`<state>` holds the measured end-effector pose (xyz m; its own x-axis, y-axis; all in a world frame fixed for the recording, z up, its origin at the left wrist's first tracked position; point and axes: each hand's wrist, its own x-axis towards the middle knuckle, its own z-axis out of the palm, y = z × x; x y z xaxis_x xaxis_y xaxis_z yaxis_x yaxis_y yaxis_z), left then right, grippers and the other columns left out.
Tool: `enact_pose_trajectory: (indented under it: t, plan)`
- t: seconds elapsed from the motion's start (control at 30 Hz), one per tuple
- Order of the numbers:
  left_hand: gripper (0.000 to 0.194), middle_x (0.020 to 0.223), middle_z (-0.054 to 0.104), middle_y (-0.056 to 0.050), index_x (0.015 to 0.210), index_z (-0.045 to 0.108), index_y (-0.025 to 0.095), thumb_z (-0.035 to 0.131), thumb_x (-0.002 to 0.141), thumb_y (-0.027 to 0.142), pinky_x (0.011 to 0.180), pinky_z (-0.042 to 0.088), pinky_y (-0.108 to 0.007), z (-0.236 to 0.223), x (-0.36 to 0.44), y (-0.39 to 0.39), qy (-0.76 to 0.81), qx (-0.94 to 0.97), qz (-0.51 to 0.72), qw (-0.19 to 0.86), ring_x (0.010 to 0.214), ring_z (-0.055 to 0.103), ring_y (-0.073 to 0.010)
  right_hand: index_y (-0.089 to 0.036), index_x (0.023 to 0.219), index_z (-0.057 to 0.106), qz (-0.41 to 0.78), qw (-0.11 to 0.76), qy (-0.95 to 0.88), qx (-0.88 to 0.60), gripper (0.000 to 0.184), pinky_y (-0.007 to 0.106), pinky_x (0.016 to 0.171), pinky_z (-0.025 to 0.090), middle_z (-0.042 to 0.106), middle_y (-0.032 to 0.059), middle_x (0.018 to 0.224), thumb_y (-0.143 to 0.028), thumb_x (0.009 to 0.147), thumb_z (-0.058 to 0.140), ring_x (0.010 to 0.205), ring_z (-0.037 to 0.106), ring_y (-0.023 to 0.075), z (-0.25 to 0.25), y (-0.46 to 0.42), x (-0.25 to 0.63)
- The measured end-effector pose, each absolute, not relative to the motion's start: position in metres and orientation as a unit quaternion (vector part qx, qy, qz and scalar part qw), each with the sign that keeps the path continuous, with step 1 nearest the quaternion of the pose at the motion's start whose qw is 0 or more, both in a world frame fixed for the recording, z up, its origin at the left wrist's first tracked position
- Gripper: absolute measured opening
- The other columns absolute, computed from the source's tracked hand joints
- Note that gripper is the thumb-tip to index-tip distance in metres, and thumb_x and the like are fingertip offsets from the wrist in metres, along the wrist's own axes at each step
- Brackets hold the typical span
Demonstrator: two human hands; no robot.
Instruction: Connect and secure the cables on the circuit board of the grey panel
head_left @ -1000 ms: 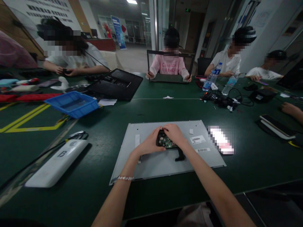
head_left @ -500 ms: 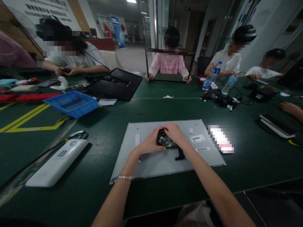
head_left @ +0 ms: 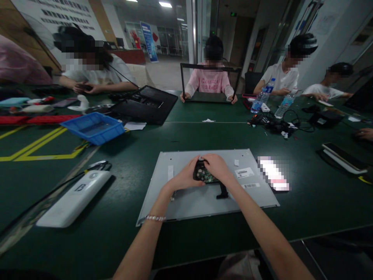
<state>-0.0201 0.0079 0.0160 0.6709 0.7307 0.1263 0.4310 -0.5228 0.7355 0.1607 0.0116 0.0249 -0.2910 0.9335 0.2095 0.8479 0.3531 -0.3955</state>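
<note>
A flat grey metal panel (head_left: 189,202) lies on the dark green table in front of me. Over its middle I hold a small green circuit board (head_left: 204,174) in a black surround. My left hand (head_left: 183,178) grips the board's left side with curled fingers. My right hand (head_left: 217,167) covers its top and right side, fingers bent over it. A black cable or bracket (head_left: 223,191) runs down from the board onto the panel. White barcode labels (head_left: 244,172) are stuck on the panel to the right of my hands.
A white oblong device (head_left: 74,197) with a cable lies at left, a blue plastic tray (head_left: 93,127) behind it. A lit phone (head_left: 272,173) rests right of the panel. Other people sit around the table; one opposite holds a black frame (head_left: 210,83). Bottles and cables (head_left: 276,120) lie at right.
Both hands stay on the circuit board with almost no movement. The view has shifted slightly. A person's hand at the far right edge has drawn back.
</note>
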Motion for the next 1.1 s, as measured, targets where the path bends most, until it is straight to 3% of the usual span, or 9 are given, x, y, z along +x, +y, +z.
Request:
enact_pose_trajectory:
  t: [0.3,0.43,0.77,0.93,1.0,1.1]
  plan:
    - [0.108,0.149,0.018,-0.019,0.145,0.006,0.017,0.072,0.063,0.038,0.110,0.019,-0.054,0.014,-0.021,0.008,0.364,0.840,0.201,0.348,0.135,0.022,-0.0368,-0.016,0.113,0.062,0.113,0.267,-0.737,-0.610,0.035,0.034,0.098,0.038,0.062,0.0091,0.117,-0.013,0.080,0.051,0.109,0.055,0.0204,0.018,0.011,0.235]
    - [0.106,0.150,0.016,-0.018,0.145,0.006,0.017,0.071,0.064,0.036,0.111,0.016,-0.054,0.014,-0.022,0.008,0.357,0.845,0.201,0.343,0.136,0.020,-0.0362,-0.015,0.117,0.060,0.127,0.263,-0.726,-0.622,0.045,0.035,0.098,0.038,0.060,0.0120,0.119,-0.009,0.072,0.057,0.111,0.053,0.0211,0.001,0.011,0.280]
    - [0.105,0.150,0.014,-0.017,0.146,0.004,0.020,0.071,0.066,0.036,0.111,0.017,-0.054,0.021,-0.022,0.006,0.358,0.846,0.193,0.344,0.136,0.020,-0.0362,-0.017,0.099,0.068,0.171,0.289,-0.702,-0.628,0.025,0.029,0.077,0.047,0.064,0.0083,0.096,-0.018,0.078,0.056,0.078,0.061,0.0155,-0.011,-0.004,0.301]
    - [0.110,0.153,0.000,-0.013,0.146,-0.002,0.025,0.072,0.065,0.042,0.110,0.018,-0.056,0.024,-0.020,0.004,0.364,0.857,0.195,0.309,0.138,0.010,-0.0385,-0.019,0.098,0.068,0.193,0.258,-0.703,-0.633,0.024,0.027,0.073,0.048,0.065,0.0071,0.093,-0.017,0.077,0.056,0.075,0.063,0.0152,-0.007,-0.010,0.303]
    - [0.105,0.153,-0.003,-0.011,0.146,0.002,0.026,0.070,0.069,0.045,0.109,0.020,-0.057,0.028,-0.014,0.000,0.379,0.858,0.204,0.279,0.137,0.010,-0.0396,-0.020,0.097,0.068,0.196,0.244,-0.701,-0.641,0.024,0.028,0.071,0.048,0.067,0.0057,0.087,-0.016,0.076,0.057,0.075,0.063,0.0158,-0.004,-0.012,0.302]
    - [0.078,0.152,0.006,-0.009,0.144,0.015,0.025,0.059,0.082,0.043,0.110,0.020,-0.052,0.035,0.001,-0.008,0.396,0.857,0.251,0.212,0.137,0.015,-0.0345,-0.019,0.091,0.068,0.211,0.254,-0.691,-0.643,0.018,0.028,0.070,0.048,0.068,0.0042,0.080,-0.019,0.078,0.056,0.072,0.063,0.0161,0.000,-0.017,0.301]
